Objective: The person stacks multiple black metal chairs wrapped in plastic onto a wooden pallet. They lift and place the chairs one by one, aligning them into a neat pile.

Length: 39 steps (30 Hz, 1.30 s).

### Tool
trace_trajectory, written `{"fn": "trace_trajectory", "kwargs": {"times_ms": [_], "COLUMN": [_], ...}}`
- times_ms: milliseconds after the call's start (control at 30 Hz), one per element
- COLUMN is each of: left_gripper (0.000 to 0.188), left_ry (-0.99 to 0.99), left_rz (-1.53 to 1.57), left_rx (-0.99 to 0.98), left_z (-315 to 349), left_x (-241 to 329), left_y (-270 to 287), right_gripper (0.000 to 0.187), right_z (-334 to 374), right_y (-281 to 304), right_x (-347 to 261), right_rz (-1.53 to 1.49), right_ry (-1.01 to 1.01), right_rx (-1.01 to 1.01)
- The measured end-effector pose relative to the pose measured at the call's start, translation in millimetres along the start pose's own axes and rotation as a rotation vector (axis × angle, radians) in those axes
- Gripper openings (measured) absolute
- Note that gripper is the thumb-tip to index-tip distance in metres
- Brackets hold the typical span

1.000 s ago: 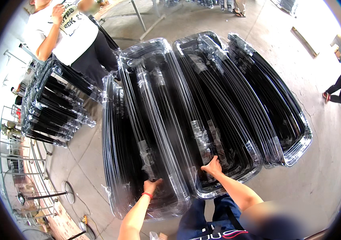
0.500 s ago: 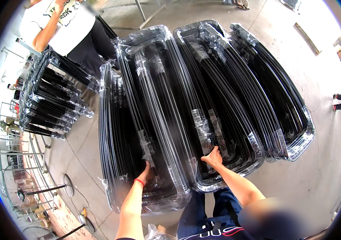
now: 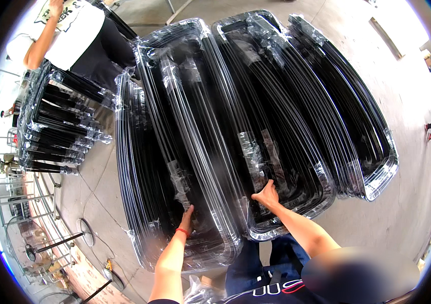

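Several large bundles of black rounded-rectangle frames stand side by side before me, wrapped and taped with clear film. My left hand [image 3: 186, 221], with a red band at its wrist, reaches into the left bundle [image 3: 228, 238]. Its thumb lies at the lower end of a taped strip [image 3: 179, 183]; its other fingers are mostly hidden. My right hand [image 3: 267, 194] grips inside the near end of the middle bundle [image 3: 321, 185], thumb to the left, beside another taped strip [image 3: 252, 157]. Some of its fingertips are out of sight among the black frames.
A further wrapped bundle [image 3: 380, 175] lies on the right. At the upper left a person in a white shirt [image 3: 76, 38] stands by a rack of black frames [image 3: 56, 126]. Round-based stands [image 3: 85, 232] and a cable are on the grey floor at the left.
The view has shifted slightly, so the bundles' far ends and the co-worker appear higher and further left. Both my hands stay at nearly the same places on the bundles.
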<state>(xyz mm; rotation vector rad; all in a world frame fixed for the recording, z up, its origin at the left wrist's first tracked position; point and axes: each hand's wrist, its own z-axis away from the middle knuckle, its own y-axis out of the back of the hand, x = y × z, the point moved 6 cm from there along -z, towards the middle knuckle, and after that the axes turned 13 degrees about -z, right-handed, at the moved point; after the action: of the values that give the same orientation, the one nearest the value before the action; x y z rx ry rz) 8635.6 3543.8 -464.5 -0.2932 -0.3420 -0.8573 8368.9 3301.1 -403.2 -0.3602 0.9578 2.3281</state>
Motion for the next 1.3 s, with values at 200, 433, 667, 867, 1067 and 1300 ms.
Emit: {"fn": "trace_trajectory", "kwargs": {"times_ms": [200, 433, 667, 867, 1067, 1300], "left_gripper": [0.058, 0.048, 0.035, 0.032, 0.026, 0.023], "left_ry": [-0.086, -0.05, -0.134, -0.095, -0.164, -0.198], "left_rz": [-0.019, 0.025, -0.165, -0.232, -0.167, -0.376], "left_rx": [0.032, -0.053, -0.036, -0.096, -0.222, -0.214], "left_z": [29.1, 44.2, 91.7, 173.9, 224.6, 348.6], "left_x": [21.1, 80.1, 120.9, 167.7, 209.1, 306.0], "left_y": [3.2, -7.3, -19.9, -51.4, -87.6, -143.3], "right_gripper": [0.081, 0.08, 0.077, 0.085, 0.084, 0.05], "right_z": [18.0, 14.7, 40.4, 84.7, 103.0, 128.2], "right_y": [13.6, 23.2, 58.1, 115.0, 169.9, 226.1], "right_x": [-17.9, -48.8, -79.9, -122.1, -154.4, -186.1], "right_rz": [-0.035, -0.041, 0.004, 0.028, 0.124, -0.213], "right_ry": [0.006, 0.096, 0.17, 0.224, 0.376, 0.326], "right_rx": [-0.05, -0.081, -0.089, -0.119, -0.162, -0.185]}}
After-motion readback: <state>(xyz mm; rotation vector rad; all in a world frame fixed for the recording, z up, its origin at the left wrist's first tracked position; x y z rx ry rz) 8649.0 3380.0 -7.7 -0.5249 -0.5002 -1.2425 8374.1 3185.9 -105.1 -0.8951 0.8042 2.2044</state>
